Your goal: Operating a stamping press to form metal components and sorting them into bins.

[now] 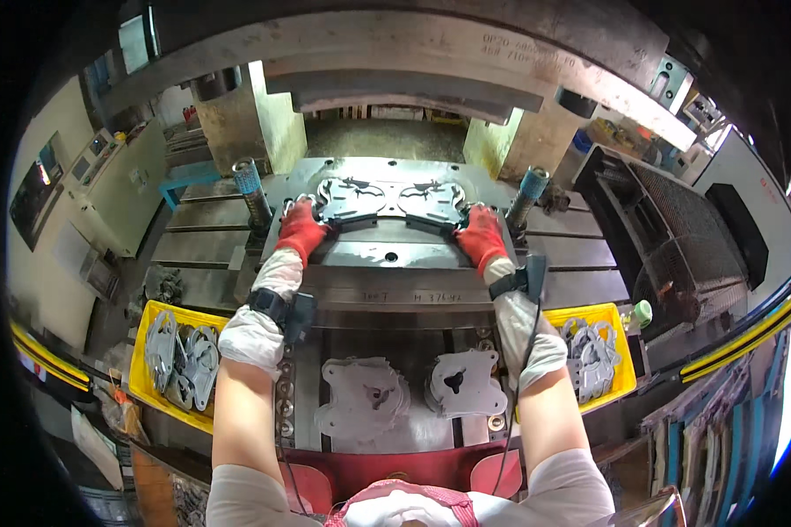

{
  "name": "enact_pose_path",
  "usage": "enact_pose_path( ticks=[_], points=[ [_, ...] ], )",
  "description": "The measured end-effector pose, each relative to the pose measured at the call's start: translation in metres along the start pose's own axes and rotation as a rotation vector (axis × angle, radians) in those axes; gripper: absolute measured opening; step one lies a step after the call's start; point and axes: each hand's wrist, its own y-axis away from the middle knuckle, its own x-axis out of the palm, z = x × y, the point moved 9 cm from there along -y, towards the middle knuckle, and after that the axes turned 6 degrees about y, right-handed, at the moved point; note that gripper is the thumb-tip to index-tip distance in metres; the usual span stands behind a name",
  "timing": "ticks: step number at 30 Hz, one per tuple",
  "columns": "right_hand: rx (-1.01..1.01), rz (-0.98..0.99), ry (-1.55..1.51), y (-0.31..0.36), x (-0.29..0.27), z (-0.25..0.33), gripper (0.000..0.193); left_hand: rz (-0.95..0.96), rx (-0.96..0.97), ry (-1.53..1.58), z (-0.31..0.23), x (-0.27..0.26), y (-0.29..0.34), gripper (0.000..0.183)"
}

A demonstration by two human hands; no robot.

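Two grey stamped metal plates lie side by side on the lower die (360,255) of a press. My left hand (302,232), in a red glove, is closed at the outer edge of the left plate (350,200). At the outer edge of the right plate (429,200) is my red-gloved right hand (482,237), its fingers curled there. The fingertips are partly hidden against the metal. Nearer to me rest a left stack of flat grey blanks (360,400) and a right stack of blanks (475,386).
A yellow bin (141,373) of metal parts stands at the left, another yellow bin (626,364) at the right. The heavy upper die (395,57) hangs above. Guide posts, the left (251,189) and the right (529,193), flank the lower die. A mesh guard (668,228) stands at the right.
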Motion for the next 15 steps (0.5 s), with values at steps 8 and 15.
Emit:
enact_pose_path(
  ticks=[8, 15],
  points=[
    [0.164, -0.211, -0.952, -0.028, 0.044, -0.022, 0.03, -0.06, -0.274, 0.811, 0.131, 0.018, -0.053, 0.037],
    [0.058, -0.752, -0.42, 0.147, -0.006, -0.153, 0.027, 0.09, -0.196, 1.667, 0.069, -0.103, 0.103, 0.032]
  ],
)
